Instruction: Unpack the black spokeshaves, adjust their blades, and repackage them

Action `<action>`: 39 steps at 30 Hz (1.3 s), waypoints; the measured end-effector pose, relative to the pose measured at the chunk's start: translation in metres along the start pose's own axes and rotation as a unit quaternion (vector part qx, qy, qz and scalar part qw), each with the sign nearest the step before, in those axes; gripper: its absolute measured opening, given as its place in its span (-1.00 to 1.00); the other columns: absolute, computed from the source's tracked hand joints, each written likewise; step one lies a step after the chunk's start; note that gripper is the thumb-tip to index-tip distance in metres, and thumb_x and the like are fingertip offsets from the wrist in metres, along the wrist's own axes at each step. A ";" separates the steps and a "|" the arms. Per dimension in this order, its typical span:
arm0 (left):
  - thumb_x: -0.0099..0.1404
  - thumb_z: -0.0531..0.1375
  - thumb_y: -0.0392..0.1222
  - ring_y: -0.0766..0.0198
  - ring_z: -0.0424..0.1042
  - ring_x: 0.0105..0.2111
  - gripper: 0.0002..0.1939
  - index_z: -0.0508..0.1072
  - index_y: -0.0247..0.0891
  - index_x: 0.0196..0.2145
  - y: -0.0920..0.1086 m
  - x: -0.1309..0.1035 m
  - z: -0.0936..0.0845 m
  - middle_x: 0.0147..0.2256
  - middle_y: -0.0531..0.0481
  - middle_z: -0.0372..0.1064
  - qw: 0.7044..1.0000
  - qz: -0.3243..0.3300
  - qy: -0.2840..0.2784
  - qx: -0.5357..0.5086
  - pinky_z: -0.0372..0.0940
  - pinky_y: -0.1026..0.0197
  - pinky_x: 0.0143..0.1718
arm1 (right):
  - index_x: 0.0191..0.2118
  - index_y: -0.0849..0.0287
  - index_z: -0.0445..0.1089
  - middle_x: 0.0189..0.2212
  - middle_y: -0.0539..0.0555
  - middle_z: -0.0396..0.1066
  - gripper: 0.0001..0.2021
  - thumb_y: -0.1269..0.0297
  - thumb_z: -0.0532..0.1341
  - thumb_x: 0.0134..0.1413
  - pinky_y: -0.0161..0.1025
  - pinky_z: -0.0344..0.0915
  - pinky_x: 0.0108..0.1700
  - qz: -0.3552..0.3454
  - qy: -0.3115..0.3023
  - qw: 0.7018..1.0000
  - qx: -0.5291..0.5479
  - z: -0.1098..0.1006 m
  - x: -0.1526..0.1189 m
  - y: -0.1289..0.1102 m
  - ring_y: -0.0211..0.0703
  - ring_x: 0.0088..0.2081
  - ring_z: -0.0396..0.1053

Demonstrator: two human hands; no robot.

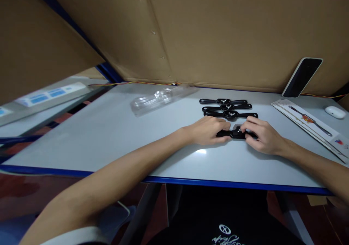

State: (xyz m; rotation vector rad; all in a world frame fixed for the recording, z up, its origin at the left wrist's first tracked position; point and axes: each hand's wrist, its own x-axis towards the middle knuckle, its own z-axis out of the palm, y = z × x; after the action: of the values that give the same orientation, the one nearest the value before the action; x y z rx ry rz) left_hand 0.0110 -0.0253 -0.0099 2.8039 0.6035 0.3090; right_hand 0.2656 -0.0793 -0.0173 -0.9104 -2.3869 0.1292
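Observation:
A black spokeshave (236,133) lies low over the table near its front, its handles pointing left and right. My left hand (209,130) is closed around its left handle. Fingers of my right hand (260,134) grip the right handle, with the fingertips by the metal screw at the middle body; part of that handle is hidden under them. Just beyond my hands lie three more black spokeshaves in a row: a far one (223,101), a middle one (227,107) and a near one (230,115), each with bright metal parts at its centre.
Clear plastic blister packaging (160,99) lies at the back left. Printed cards (308,119) picturing a spokeshave are stacked on the right. A phone (302,77) leans against the cardboard wall (218,34), and a white earbud case (335,112) sits nearby. The table's blue edge (191,181) runs along the front.

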 end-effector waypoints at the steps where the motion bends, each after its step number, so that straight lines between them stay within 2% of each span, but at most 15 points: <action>1: 0.47 0.07 0.05 0.26 0.27 -0.46 -0.67 0.41 -0.25 -0.29 0.000 0.000 0.000 -0.37 -0.02 0.40 1.000 0.003 0.000 0.002 0.05 0.19 -0.45 | -0.31 0.14 0.34 -0.40 -0.02 0.24 -0.88 0.48 0.12 0.08 -0.25 0.13 -0.41 -0.005 0.004 1.000 0.003 0.000 0.000 0.000 -0.27 -0.49 0.13; 4: 0.50 0.04 0.11 0.25 0.28 -0.46 -0.61 0.42 -0.24 -0.27 -0.002 -0.001 0.002 -0.36 -0.03 0.40 1.000 0.008 0.001 0.009 0.05 0.19 -0.46 | -0.33 0.14 0.35 -0.41 -0.03 0.22 -0.90 0.47 0.13 0.09 -0.26 0.13 -0.43 -0.005 0.011 1.000 0.011 -0.002 0.000 0.001 -0.28 -0.51 0.13; 8: 0.53 0.01 0.08 0.25 0.30 -0.46 -0.61 0.43 -0.25 -0.27 -0.003 -0.002 0.002 -0.36 -0.04 0.41 1.000 0.010 0.004 0.015 0.07 0.18 -0.46 | -0.16 0.18 0.45 -0.36 -0.03 0.26 -0.81 0.44 0.14 0.15 -0.26 0.16 -0.46 0.016 0.009 1.000 0.017 -0.003 0.001 0.002 -0.33 -0.55 0.13; 13: 0.51 0.02 0.04 0.24 0.31 -0.46 -0.64 0.43 -0.25 -0.27 -0.001 -0.001 0.002 -0.37 -0.06 0.42 1.000 0.017 0.014 0.018 0.10 0.17 -0.46 | -0.06 0.16 0.52 -0.36 0.01 0.33 -0.72 0.42 0.12 0.19 -0.24 0.23 -0.39 -0.037 -0.038 0.998 0.015 -0.003 0.000 0.003 -0.24 -0.46 0.23; 22: 0.52 0.01 0.05 0.24 0.32 -0.46 -0.63 0.42 -0.25 -0.27 0.000 -0.001 0.001 -0.36 -0.06 0.42 0.999 0.010 0.002 0.032 0.07 0.18 -0.46 | -0.18 0.15 0.49 -0.37 0.00 0.29 -0.78 0.45 0.14 0.12 -0.25 0.20 -0.39 -0.076 -0.055 0.995 0.042 -0.005 0.000 0.004 -0.25 -0.46 0.20; 28: 0.52 0.01 0.04 0.24 0.30 -0.47 -0.64 0.41 -0.25 -0.29 0.000 -0.001 0.001 -0.38 -0.05 0.39 1.000 0.009 0.008 0.017 0.09 0.17 -0.46 | -0.31 0.15 0.39 -0.42 -0.03 0.25 -0.88 0.46 0.12 0.14 -0.27 0.13 -0.41 -0.027 -0.032 0.999 0.016 -0.003 0.000 0.002 -0.28 -0.50 0.13; 32: 0.52 0.01 0.05 0.24 0.30 -0.47 -0.64 0.40 -0.24 -0.28 -0.002 -0.001 0.003 -0.37 -0.04 0.40 1.000 0.007 0.012 0.023 0.09 0.16 -0.46 | -0.37 0.14 0.33 -0.43 -0.04 0.23 -0.88 0.49 0.10 0.07 -0.27 0.09 -0.43 -0.040 -0.040 0.998 0.021 -0.003 0.000 0.000 -0.29 -0.50 0.09; 39: 0.56 -0.03 0.08 0.23 0.31 -0.45 -0.60 0.39 -0.24 -0.26 0.000 -0.001 0.000 -0.35 -0.05 0.41 1.000 0.002 0.002 0.017 0.09 0.18 -0.44 | -0.39 0.14 0.33 -0.43 -0.03 0.22 -0.88 0.47 0.12 0.12 -0.28 0.12 -0.43 -0.021 -0.012 1.000 0.001 -0.002 0.001 -0.001 -0.30 -0.51 0.12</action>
State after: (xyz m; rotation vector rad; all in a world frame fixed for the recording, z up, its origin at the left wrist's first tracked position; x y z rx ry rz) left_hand 0.0104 -0.0261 -0.0102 2.8377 0.6104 0.3083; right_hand 0.2652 -0.0795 -0.0148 -0.8628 -2.4259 0.1261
